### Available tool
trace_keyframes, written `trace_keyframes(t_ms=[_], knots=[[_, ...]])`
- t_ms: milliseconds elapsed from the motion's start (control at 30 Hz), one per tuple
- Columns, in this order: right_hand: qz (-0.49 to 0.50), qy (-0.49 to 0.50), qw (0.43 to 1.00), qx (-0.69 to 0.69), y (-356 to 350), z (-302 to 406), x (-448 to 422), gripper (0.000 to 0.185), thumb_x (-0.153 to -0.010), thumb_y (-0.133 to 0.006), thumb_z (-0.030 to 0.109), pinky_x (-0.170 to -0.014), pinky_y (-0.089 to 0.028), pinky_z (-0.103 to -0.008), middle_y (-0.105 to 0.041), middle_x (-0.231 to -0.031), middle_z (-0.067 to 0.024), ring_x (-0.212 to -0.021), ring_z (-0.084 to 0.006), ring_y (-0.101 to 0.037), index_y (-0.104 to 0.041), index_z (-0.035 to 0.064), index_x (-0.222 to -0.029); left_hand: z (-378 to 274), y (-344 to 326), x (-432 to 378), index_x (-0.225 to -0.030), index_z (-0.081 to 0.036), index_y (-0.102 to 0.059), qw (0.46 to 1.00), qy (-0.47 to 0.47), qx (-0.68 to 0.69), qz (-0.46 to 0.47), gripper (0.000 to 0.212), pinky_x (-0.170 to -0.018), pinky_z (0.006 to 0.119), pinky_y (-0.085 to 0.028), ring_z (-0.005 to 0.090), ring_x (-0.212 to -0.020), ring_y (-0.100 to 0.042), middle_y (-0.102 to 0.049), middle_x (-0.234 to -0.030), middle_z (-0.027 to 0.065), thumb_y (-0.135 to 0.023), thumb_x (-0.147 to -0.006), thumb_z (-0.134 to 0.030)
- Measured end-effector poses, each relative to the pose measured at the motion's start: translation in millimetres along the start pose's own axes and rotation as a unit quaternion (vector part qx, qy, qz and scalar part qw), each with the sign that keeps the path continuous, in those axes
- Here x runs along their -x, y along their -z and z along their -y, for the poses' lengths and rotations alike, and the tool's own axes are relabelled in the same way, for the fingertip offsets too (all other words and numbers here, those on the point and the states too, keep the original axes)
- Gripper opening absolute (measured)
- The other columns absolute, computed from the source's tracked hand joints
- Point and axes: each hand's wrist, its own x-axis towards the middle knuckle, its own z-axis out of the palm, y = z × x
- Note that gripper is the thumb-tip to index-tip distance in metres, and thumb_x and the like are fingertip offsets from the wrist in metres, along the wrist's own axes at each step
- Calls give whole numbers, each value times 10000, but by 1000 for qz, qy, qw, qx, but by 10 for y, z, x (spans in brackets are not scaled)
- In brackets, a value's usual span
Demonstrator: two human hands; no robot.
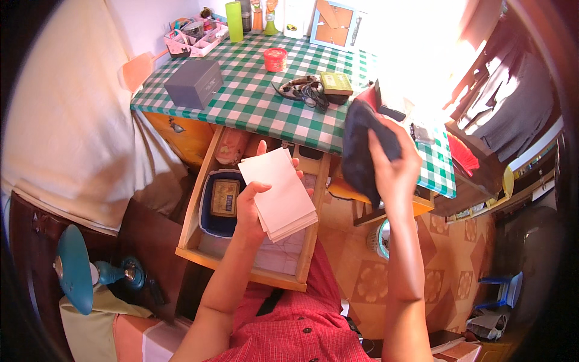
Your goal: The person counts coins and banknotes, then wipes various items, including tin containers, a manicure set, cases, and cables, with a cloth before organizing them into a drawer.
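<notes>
My left hand (253, 203) grips a small stack of blank pale paper sheets (282, 192), thumb on top, above an open wooden drawer (242, 271). At the right, my right hand (398, 158) pinches a dark cloth pouch or folded cloth (362, 149), held up by the table's front edge; which of the two it is I cannot tell. Inside the drawer, a dark blue fabric-lined bin (206, 212) holds a tan and gold box (225, 197). Behind the bin lies a pink floral case (232, 145). The paper and my left hand hide part of the drawer.
A green checked tablecloth (244, 99) covers the table, bearing a grey box (194, 84), a red round tin (275, 59), a coiled black cable (313, 93), a yellow-green box (336, 83) and a pink organizer (199, 40). A teal lamp (74, 269) stands left; a wastebasket (379, 239) stands right.
</notes>
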Motion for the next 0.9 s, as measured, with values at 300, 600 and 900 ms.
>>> trace_keyframes(t_ms=[300, 600, 900], knots=[[129, 255, 886, 365, -867, -875, -9, 561, -844, -622, 425, -953, -350, -503, -519, -1254, -131, -1144, -316, -477, -538, 83, -1281, -187, 263, 12, -1279, -166, -414, 991, -31, 26, -130, 589, -943, 567, -462, 377, -1124, -528, -485, -1242, 235, -495, -712, -27], [411, -501, 699, -303, -650, -263, 1036, 375, -953, -547, 310, -738, -530, -283, -640, -1015, -62, -916, -154, -617, -610, -22, -1116, -136, 559, -81, -1161, -137, -463, 989, 11, -40, -144, 418, -992, 507, -436, 396, -1181, -508, -498, -1278, 252, -398, -760, -43], [231, -576, 718, -314, -1175, -838, 1106, 289, -901, -614, 188, -770, -550, -298, -641, -1036, -47, -913, -135, -619, -579, 30, -1141, -739, 984, -444, -1453, -53, -265, 899, -106, -391, -165, 670, -1138, 389, -214, 273, -1387, -249, -258, -1471, 198, -537, -914, -342]])
